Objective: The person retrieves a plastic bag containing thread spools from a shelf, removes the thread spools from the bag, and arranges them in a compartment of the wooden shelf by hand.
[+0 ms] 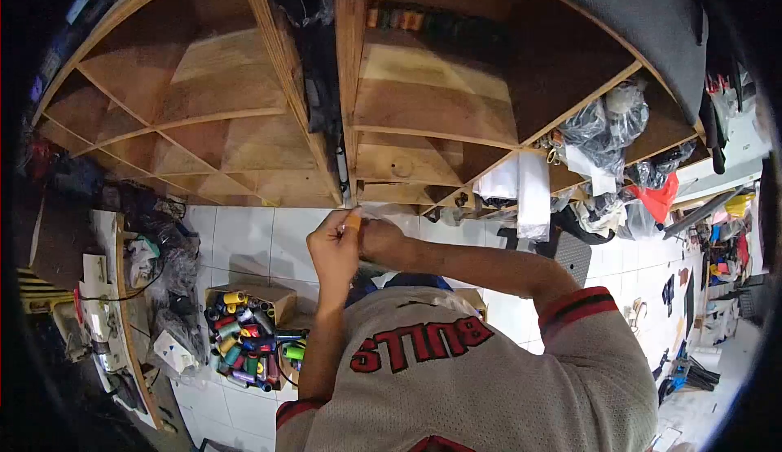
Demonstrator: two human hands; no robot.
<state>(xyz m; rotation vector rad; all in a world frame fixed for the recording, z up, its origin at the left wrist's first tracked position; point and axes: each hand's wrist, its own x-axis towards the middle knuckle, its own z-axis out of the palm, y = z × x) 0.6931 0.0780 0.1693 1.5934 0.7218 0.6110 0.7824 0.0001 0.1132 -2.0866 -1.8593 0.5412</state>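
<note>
My left hand [331, 247] is raised in front of the wooden shelf unit, its fingers closed around a small orange piece [353, 221]. Too little of that piece shows to name its kind. Close against it, my right hand [383, 242] is curled, with its fingertips mostly hidden behind the left hand. Whatever the right fingers grip, if anything, cannot be made out. Both hands meet near the lower edge of the wooden shelf unit [432, 134], by an upright post.
Left of me on the tiled floor [236, 240] stands a cardboard box [285, 305] of colourful thread spools [244, 342]. A sewing machine [98, 322] is at far left. Plastic bags [607, 122] and white sheets [533, 195] hang or lie at the shelf's right end.
</note>
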